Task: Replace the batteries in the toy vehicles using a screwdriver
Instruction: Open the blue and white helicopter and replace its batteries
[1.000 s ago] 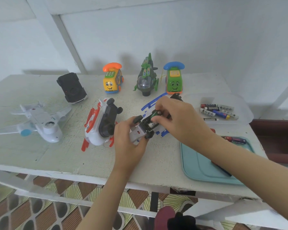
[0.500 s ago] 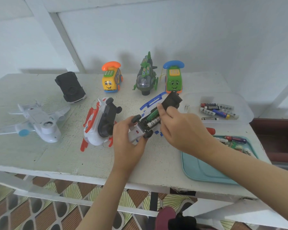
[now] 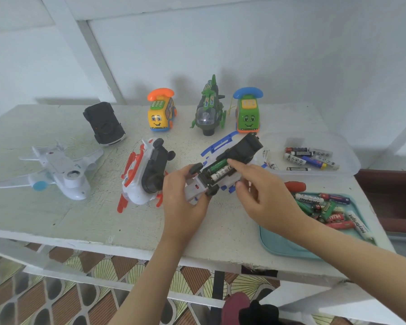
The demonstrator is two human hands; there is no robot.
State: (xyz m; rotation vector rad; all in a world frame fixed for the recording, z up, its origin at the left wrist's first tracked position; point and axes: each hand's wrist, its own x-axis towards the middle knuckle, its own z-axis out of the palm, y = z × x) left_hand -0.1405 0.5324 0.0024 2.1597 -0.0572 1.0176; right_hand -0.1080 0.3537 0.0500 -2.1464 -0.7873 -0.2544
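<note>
A white and blue toy vehicle (image 3: 242,148) lies upside down at the table's middle, its battery bay open. A green battery (image 3: 217,165) and a white battery (image 3: 222,174) sit side by side in the bay. My left hand (image 3: 185,202) grips the toy's near end by the wheels. My right hand (image 3: 265,198) hovers at the toy's right side, index finger stretched onto the bay's edge, holding nothing. A red screwdriver handle (image 3: 295,186) shows just behind my right hand.
A teal tray (image 3: 281,245) of loose batteries sits at the right front; a clear tray (image 3: 347,158) with several batteries lies behind it. Around stand a white-red toy (image 3: 143,177), white plane (image 3: 61,171), black car (image 3: 104,123), yellow phone car (image 3: 161,111), green helicopter (image 3: 209,111), green phone car (image 3: 247,111).
My right hand has drawn back from over the battery bay toward me, uncovering the two batteries in it. My left hand keeps its hold on the toy.
</note>
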